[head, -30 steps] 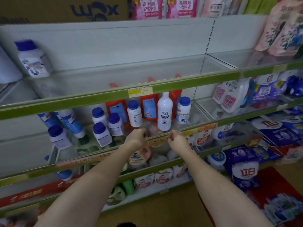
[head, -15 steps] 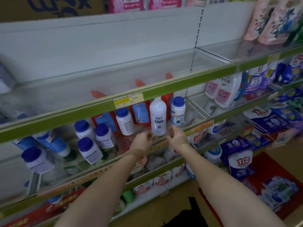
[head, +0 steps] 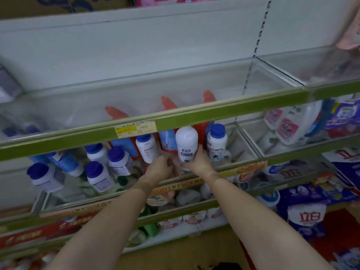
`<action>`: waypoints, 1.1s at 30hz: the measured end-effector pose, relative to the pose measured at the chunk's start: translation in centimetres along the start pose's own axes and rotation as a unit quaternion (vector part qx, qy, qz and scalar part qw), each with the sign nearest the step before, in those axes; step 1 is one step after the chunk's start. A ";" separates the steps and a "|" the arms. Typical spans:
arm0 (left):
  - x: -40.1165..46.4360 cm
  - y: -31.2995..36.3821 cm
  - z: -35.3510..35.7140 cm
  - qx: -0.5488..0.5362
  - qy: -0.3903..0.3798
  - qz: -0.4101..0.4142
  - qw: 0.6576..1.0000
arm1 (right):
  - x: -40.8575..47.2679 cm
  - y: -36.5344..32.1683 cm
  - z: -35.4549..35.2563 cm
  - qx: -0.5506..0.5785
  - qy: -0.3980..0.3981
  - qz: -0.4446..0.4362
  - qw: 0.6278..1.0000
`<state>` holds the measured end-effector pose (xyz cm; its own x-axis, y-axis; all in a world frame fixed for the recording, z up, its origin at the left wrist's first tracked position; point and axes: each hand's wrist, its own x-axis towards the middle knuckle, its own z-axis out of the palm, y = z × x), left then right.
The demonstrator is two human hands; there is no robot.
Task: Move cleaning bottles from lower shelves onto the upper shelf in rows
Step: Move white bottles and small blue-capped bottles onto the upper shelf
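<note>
Your right hand (head: 198, 162) grips the tall white bottle (head: 186, 146) upright on the lower shelf (head: 243, 169), fingers curled round its base. Your left hand (head: 158, 169) sits just left of it, fingers curled; whether they hold anything cannot be told.

The green shelf rail (head: 214, 114) hides the red bottles' (head: 203, 131) middles; left-edge bottles (head: 7, 84) blur, labels unreadable.
</note>
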<state>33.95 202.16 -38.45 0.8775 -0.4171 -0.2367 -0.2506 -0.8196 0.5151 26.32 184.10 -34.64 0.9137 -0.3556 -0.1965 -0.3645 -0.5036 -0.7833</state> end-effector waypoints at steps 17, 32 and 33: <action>-7.4 3.5 -1.2 0.095 0.111 -0.084 0.986 | 1.0 0.0 -0.4 0.036 -0.058 -0.015 0.998; -13.5 -3.1 -5.8 0.089 0.094 -0.070 0.989 | -7.0 -4.4 4.0 -0.064 0.040 -0.027 0.997; -14.1 -3.8 -6.3 0.084 0.090 -0.065 0.990 | -8.0 -4.9 4.5 -0.069 0.043 -0.020 0.997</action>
<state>25.09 213.59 -31.87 0.9617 -0.2391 -0.1342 -0.1814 -0.9219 0.3423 21.63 192.96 -31.94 0.9114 -0.3961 -0.1115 -0.3550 -0.6199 -0.6998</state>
